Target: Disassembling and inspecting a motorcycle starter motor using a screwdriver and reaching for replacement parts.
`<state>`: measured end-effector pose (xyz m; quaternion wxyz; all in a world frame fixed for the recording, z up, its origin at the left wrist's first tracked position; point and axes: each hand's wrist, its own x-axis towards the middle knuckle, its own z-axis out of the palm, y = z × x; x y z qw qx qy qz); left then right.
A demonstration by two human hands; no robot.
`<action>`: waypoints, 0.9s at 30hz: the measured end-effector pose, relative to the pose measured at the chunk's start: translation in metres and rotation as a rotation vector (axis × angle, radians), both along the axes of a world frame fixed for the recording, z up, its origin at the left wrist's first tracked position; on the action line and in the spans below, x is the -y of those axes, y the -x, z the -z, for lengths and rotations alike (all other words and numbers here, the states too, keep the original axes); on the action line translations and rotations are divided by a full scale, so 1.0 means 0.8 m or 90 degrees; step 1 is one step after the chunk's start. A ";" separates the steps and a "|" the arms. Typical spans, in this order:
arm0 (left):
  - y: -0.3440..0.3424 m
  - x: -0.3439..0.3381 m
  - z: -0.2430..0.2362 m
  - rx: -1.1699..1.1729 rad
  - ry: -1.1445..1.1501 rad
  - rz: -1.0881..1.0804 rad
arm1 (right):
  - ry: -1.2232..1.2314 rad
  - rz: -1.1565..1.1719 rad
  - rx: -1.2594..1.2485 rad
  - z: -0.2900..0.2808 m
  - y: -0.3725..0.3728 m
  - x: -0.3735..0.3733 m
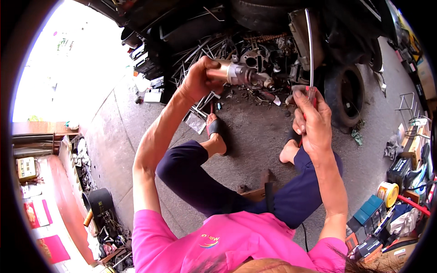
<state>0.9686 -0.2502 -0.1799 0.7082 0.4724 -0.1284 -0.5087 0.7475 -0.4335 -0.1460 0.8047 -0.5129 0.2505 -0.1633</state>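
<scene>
My left hand [200,81] grips the copper-coloured barrel of what looks like a starter motor [234,73], held up level. Its silver-grey nose end points to the right, toward my other hand. My right hand [312,116] is closed round a screwdriver [311,54] with a red handle. The long steel shank stands upright, its tip up and away from me. Motor and screwdriver are apart. Part of the handle is hidden by my fingers.
Beyond my hands lies a heap of metal parts and rods [255,50]. A tyre [344,95] leans at the right. Batteries [154,94] stand at the far left. Boxes and a yellow-sided tub [388,194] crowd the right edge; a red-topped table [73,200] is at left.
</scene>
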 end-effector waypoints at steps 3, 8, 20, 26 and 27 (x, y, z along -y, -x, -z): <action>0.061 -0.001 -0.043 -0.071 0.037 -0.016 | -0.110 -0.050 0.036 -0.015 -0.001 -0.020; 0.115 -0.008 -0.041 -0.074 0.070 -0.036 | -0.114 -0.127 0.091 -0.020 -0.006 -0.042; 0.164 -0.008 -0.026 -0.097 0.046 -0.066 | -0.136 -0.080 0.050 -0.004 -0.022 -0.037; 0.171 -0.006 -0.039 0.119 0.031 -0.033 | -0.186 -0.137 -0.017 0.004 -0.030 -0.038; 0.172 -0.006 -0.040 0.124 0.024 -0.034 | -0.186 -0.138 -0.024 0.006 -0.031 -0.039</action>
